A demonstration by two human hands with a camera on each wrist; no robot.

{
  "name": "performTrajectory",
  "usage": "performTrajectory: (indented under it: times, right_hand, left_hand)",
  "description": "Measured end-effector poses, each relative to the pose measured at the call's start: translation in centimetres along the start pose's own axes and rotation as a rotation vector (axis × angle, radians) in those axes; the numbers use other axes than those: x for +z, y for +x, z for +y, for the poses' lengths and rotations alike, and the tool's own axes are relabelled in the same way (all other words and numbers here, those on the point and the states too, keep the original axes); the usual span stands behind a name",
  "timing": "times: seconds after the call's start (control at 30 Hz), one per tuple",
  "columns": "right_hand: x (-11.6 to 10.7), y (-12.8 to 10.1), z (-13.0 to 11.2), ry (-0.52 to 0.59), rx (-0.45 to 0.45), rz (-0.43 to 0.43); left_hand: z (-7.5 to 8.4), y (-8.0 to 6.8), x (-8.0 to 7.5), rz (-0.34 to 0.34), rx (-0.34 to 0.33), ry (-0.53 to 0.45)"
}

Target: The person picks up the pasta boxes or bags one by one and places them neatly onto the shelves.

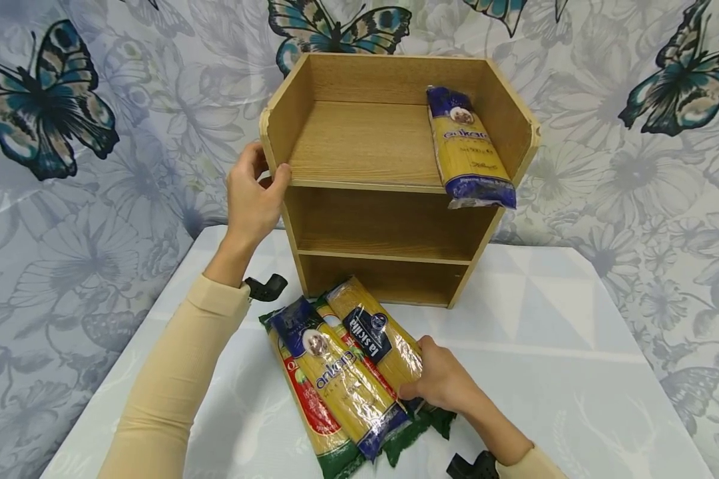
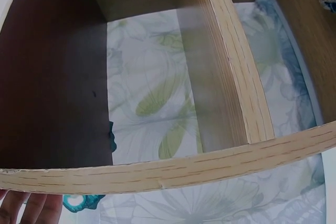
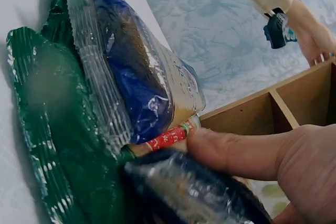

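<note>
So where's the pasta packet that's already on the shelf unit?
In the head view, the pasta packet lies on the right side of the wooden shelf unit's top shelf, against its right wall, its near end overhanging the front edge.

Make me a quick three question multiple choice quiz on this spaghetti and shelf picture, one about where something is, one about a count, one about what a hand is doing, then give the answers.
1. Where does the lone spaghetti packet lie?
A. On the top shelf, at its right end
B. On the middle shelf
C. On the table behind the unit

2. How many packets lie in the pile on the table?
A. One
B. Four
C. Seven

3. What is the left hand doing?
A. Lying flat on the table
B. Gripping the front left edge of the wooden shelf unit
C. Lifting a packet

Answers:
1 A, the head view shows it on the top board against the right wall.
2 B, two blue-ended and two green-ended packets overlap there.
3 B, its thumb and fingers wrap the edge, while the right hand grips the la sicilia packet.
</note>
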State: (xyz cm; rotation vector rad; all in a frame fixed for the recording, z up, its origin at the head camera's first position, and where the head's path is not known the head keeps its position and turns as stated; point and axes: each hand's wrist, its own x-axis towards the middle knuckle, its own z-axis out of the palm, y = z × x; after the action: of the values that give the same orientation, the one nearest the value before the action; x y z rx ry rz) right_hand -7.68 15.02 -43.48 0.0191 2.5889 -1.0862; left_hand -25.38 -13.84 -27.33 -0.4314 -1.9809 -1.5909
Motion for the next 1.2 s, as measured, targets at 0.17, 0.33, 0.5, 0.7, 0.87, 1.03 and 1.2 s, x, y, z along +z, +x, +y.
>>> performTrajectory:
  times: [0.17, 0.33, 0.5, 0.7, 0.87, 1.03, 1.2]
  right_hand:
    - [-0.3, 0.3, 0.5, 0.060, -0.007, -0.057]
    - [-0.7, 0.3, 1.4, 0.211, -0.072, -0.156]
    - [-1.1, 0.0, 2.2, 0.344, -0.108, -0.261]
    - [-1.3, -0.4, 2.6, 0.404, -0.118, -0.303]
    - [-1.4, -1.0, 2.8, 0.429, -0.125, -0.308]
    - [-1.7, -1.6, 2.8, 0.457, -0.114, -0.306]
    - [-1.9, -2.1, 2.8, 0.515, -0.123, -0.312]
  left_hand:
    - [0.0, 0.0, -0.1, -0.003, 0.015, 0.008]
    - [-0.2, 0.0, 0.0, -0.009, 0.020, 0.012]
    - [-0.3, 0.1, 0.0, -0.009, 0.024, 0.008]
    - [-0.3, 0.1, -0.1, -0.005, 0.025, -0.003]
    - [-0.3, 0.0, -0.1, -0.004, 0.019, 0.003]
    - [-0.4, 0.0, -0.1, -0.001, 0.019, 0.005]
    - [-0.2, 0.0, -0.1, -0.002, 0.020, 0.002]
